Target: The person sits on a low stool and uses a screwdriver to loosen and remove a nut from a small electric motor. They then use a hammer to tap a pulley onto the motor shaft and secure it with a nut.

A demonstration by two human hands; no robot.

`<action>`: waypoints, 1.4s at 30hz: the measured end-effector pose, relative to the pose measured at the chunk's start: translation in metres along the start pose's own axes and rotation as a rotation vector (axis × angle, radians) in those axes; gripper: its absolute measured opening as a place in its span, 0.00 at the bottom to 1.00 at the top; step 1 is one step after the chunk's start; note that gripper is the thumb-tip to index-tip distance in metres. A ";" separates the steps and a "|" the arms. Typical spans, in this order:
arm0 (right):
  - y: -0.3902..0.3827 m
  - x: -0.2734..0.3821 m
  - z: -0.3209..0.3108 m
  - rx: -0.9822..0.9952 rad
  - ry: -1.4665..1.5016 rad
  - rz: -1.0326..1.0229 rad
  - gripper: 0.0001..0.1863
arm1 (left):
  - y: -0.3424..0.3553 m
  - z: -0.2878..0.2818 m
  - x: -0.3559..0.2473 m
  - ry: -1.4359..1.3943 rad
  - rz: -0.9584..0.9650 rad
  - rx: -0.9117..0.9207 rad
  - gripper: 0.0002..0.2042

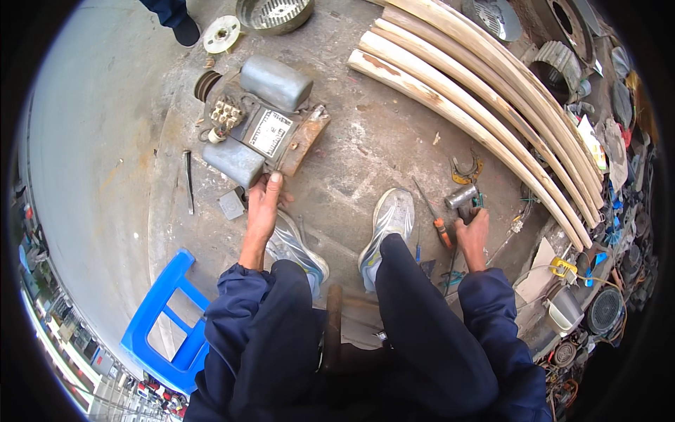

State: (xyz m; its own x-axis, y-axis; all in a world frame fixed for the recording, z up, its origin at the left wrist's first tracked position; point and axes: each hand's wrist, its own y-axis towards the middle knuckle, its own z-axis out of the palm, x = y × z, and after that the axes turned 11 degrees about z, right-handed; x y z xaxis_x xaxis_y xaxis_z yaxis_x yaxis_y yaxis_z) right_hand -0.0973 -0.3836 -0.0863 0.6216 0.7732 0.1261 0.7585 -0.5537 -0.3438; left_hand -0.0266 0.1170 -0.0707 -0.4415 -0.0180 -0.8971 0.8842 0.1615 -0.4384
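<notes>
An electric motor lies on the concrete floor ahead of me, with two grey rounded capacitor covers, a label plate, a brass terminal block and a rusty base bracket. My left hand is closed at its near edge, fingertips against the motor where a capacitor cover meets the bracket; part of the grip is hidden. To the right, my right hand wraps round the handle of a hammer, whose metal head points away from me just above the floor. Beside the hammer lies an orange-handled screwdriver.
A small grey box cover and a dark metal bar lie left of my hand. Long wooden poles stretch across the right. A blue plastic stool stands at lower left. Another person's foot shows at the top.
</notes>
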 end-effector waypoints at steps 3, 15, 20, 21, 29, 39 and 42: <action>0.009 -0.008 0.006 -0.018 -0.092 0.013 0.23 | 0.000 0.001 -0.003 -0.015 -0.023 0.024 0.25; -0.013 0.142 -0.089 0.781 0.769 0.322 0.15 | -0.002 0.000 -0.002 0.019 0.016 0.029 0.25; -0.031 0.258 -0.126 1.000 0.676 -0.034 0.26 | 0.000 0.001 0.000 0.047 0.036 0.009 0.25; -0.034 0.278 -0.120 0.968 0.637 -0.102 0.27 | 0.000 0.001 0.000 0.046 0.041 -0.001 0.25; -0.045 0.299 -0.096 0.954 0.576 -0.150 0.27 | -0.001 0.003 0.002 -0.021 0.034 -0.045 0.17; -0.021 0.232 -0.050 0.843 0.625 0.076 0.25 | -0.003 0.006 -0.006 -0.118 -0.026 -0.074 0.15; -0.011 0.201 -0.049 0.773 0.592 0.113 0.22 | -0.004 0.008 -0.009 -0.206 -0.028 -0.088 0.14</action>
State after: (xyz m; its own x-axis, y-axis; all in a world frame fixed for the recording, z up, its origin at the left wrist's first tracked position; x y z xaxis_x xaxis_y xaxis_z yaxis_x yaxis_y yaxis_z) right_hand 0.0289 -0.2379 -0.0116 0.8407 0.3312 0.4284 0.4820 -0.0972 -0.8708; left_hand -0.0247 0.1091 -0.0619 -0.4171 -0.2231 -0.8811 0.8513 0.2438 -0.4647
